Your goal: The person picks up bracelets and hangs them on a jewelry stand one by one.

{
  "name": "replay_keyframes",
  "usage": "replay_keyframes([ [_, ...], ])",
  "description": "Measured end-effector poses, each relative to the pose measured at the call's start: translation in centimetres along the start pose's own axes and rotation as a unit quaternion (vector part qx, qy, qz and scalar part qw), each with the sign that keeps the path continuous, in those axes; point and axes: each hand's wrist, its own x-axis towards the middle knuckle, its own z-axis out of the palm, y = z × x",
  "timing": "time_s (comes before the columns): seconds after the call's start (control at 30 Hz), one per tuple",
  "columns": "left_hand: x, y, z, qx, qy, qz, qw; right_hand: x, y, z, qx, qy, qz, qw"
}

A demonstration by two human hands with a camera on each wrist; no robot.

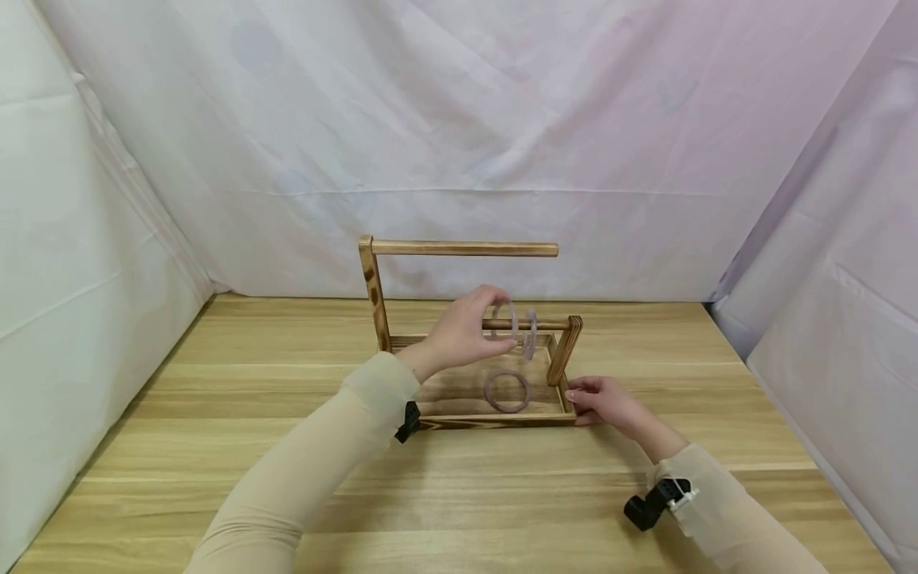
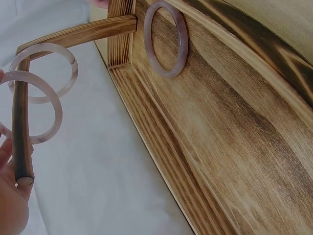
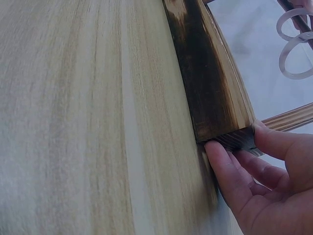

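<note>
My left hand (image 1: 462,331) pinches a pale translucent bangle (image 1: 514,319) between thumb and fingers. The left wrist view shows this bangle around the lower rod (image 2: 20,122) of a wooden stand, near the rod's free end. Farther along the same rod hangs a second pale bangle (image 2: 74,73). A third, purplish bangle (image 2: 183,39) lies flat in the stand's tray base (image 1: 495,420). My right hand (image 1: 606,402) grips the tray's front right corner, thumb on one side and fingers on the other.
A taller left post (image 1: 374,295) carries an upper rod (image 1: 466,249) with nothing on it. The short right post (image 1: 565,351) bears the lower rod. The stand is on a wood-grain table (image 1: 502,494), with white cloth (image 1: 459,143) hanging behind and at both sides.
</note>
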Motion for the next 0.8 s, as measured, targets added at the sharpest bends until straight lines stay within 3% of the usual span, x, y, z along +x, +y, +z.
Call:
replay_keyframes([
  [0.3, 0.01, 0.21, 0.01, 0.068, -0.004, 0.010, 0.9976, 0.13, 0.04, -0.06, -0.002, -0.001, 0.000, 1.0000],
  [0.53, 0.22, 0.30, 0.14, 0.120, -0.001, -0.007, 0.9927, 0.20, 0.11, -0.12, 0.000, 0.004, 0.004, 1.0000],
  [0.8, 0.22, 0.30, 0.16, 0.142, -0.007, -0.025, 0.9896, 0.25, 0.20, -0.08, -0.003, 0.002, -0.001, 1.0000],
])
